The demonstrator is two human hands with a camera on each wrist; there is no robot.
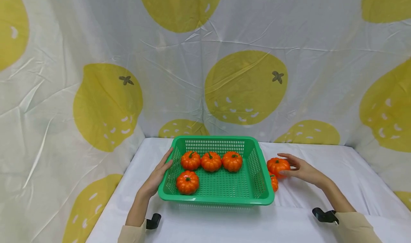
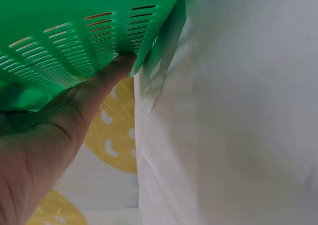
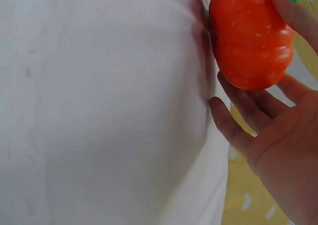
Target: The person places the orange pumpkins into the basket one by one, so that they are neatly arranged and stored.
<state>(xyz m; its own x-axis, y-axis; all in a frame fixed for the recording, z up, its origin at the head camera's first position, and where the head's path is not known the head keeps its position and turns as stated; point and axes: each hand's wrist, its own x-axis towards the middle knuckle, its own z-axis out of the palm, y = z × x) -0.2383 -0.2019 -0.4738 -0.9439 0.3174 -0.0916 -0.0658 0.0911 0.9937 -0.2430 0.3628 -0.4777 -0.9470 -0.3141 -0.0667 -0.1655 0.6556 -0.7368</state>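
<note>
- Orange pumpkin [image 1: 275,165]: likely light, stiff, slightly slippery; best gripped across its ribbed sides.
- Right hand [image 1: 300,170] curves around it.
- Left hand [image 1: 156,177] lies spread against green basket [image 1: 218,200].

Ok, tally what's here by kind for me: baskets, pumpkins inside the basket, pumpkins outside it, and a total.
Green basket: 1
Orange pumpkins inside the basket: 4
Orange pumpkins outside, to the basket's right: 2 (one partly hidden by the basket)
Total in sight: 7
</note>
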